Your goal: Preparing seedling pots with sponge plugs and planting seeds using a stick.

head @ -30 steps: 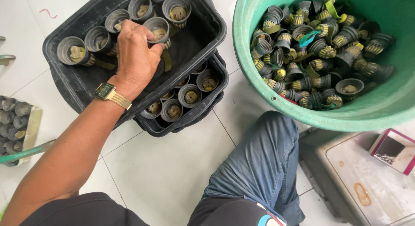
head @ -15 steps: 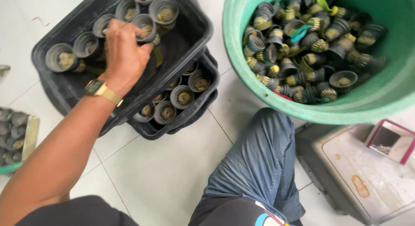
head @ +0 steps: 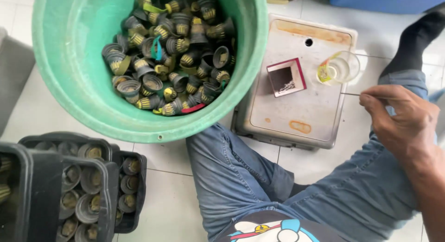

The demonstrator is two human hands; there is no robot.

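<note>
My right hand (head: 402, 121) is at the right edge, above my jeans-clad leg (head: 361, 195). Its thumb and fingers pinch a thin pale stick (head: 350, 94) that points left toward a clear plastic cup (head: 342, 68). The cup stands on a worn flat metal board (head: 301, 117), beside a small red-rimmed square box (head: 286, 77) with dark grains inside. My left hand is out of view. A big green basin (head: 69, 70) at the top left holds several small dark net pots (head: 171, 52) with yellowish plugs.
Stacked black trays (head: 39, 177) filled with the same small pots sit on the white tiled floor (head: 167, 200) at the lower left. A blue container (head: 384, 1) lies along the top right edge. A grey object (head: 11, 80) shows at the far left.
The view has swung right: the trays slid to the lower left and my left hand, which was in the tray, left the view. My right hand and the metal board came into view.
</note>
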